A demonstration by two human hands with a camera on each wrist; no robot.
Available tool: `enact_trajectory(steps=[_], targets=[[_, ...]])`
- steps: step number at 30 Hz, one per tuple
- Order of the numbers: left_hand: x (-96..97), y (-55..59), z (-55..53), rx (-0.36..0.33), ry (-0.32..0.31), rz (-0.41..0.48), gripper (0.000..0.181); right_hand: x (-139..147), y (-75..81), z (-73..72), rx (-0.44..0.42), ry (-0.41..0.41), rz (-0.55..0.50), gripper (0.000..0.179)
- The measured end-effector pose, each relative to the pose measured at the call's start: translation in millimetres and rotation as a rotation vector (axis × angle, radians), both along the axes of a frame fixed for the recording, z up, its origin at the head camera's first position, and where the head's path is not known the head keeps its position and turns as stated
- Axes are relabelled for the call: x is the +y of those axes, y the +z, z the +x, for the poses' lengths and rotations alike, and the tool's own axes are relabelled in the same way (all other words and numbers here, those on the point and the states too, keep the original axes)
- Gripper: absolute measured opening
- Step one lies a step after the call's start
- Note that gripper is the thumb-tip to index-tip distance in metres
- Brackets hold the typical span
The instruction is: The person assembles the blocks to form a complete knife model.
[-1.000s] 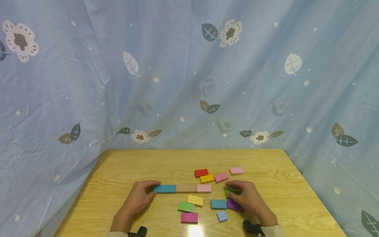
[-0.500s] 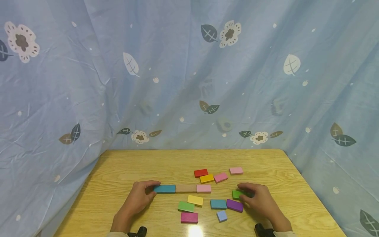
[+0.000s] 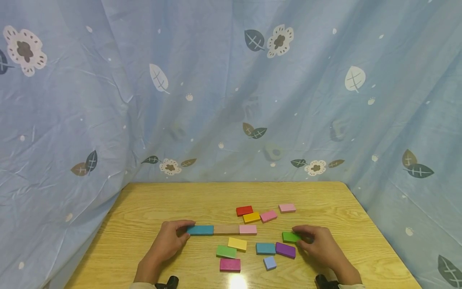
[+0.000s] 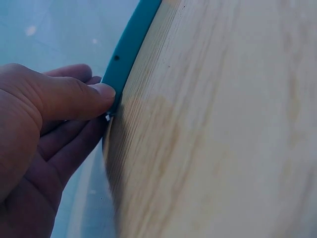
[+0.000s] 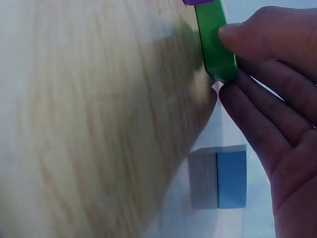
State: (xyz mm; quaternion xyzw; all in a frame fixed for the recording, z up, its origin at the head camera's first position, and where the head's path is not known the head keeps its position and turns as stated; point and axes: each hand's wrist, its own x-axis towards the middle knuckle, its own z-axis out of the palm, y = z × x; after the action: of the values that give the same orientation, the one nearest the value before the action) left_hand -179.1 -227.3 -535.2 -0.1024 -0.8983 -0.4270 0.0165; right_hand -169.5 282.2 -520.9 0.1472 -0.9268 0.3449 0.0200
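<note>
My left hand (image 3: 172,237) holds the left end of a blue block (image 3: 200,230) between thumb and fingers. That block lies flat at the left of a straight row, end to end with a wooden block (image 3: 226,230) and a pale pink block (image 3: 248,229). In the left wrist view the thumb presses the side of the blue block (image 4: 130,52). To the right, my right hand (image 3: 319,243) pinches the right end of a green block (image 3: 290,237) on the table. The right wrist view has the thumb on the green block's side (image 5: 215,42), fingers partly hidden behind it.
Behind the row lie red (image 3: 244,210), orange (image 3: 251,218), pink (image 3: 268,216) and pale pink (image 3: 287,208) blocks. In front are yellow (image 3: 237,244), light green (image 3: 226,251), magenta (image 3: 229,265), blue (image 3: 265,249), purple (image 3: 285,250) and small light-blue (image 3: 269,263) blocks. A curtain (image 3: 231,100) hangs behind.
My right hand has moved to the right with the green block, widening the gap to the pale pink block and uncovering the purple block. The left hand and the row have stayed put.
</note>
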Motion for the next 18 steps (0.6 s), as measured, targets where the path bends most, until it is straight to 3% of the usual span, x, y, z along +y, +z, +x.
enact_trajectory(steps=[8, 18], targets=[[-0.9, 0.4, -0.8, 0.011, -0.008, -0.005, 0.041, -4.5, 3.3, -4.8, -0.001, 0.011, 0.001, 0.032], [-0.7, 0.7, 0.0, 0.004, -0.009, -0.003, 0.042, -22.1, 13.0, -20.1, 0.091, 0.045, -0.048, 0.03]])
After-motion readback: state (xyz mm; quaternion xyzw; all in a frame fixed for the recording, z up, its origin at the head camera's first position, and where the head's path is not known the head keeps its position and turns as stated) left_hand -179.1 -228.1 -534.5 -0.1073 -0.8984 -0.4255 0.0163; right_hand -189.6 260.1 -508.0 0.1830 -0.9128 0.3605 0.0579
